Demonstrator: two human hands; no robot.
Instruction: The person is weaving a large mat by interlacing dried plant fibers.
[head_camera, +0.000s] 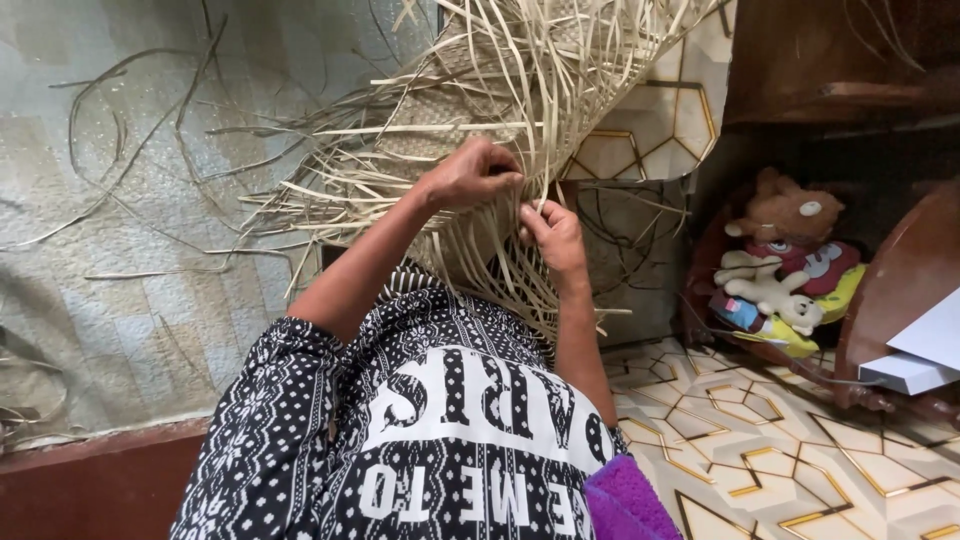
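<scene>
The pale woven mat of flat straw-coloured strips (470, 110) lies at the far middle of the scene, held up in front of the person, its far part already a close-plaited panel while a wide fringe of loose strip ends fans out left, right and down toward the lap; by my judgement the weave is well begun but much is left, since most strips hang unplaited. The grey-green floor covering (120, 250) on the left gives the widest open room, though stray strips trail over it. The patterned tile floor with gold lines (780, 450) at the near right is more hemmed in by the dark wooden furniture (900, 280) and the pile of stuffed toys (780, 270) under it. The left hand (475, 172) is closed, fingers pinching strips at the working edge. The right hand (552, 235), just beside it, is also pinched on strips.
</scene>
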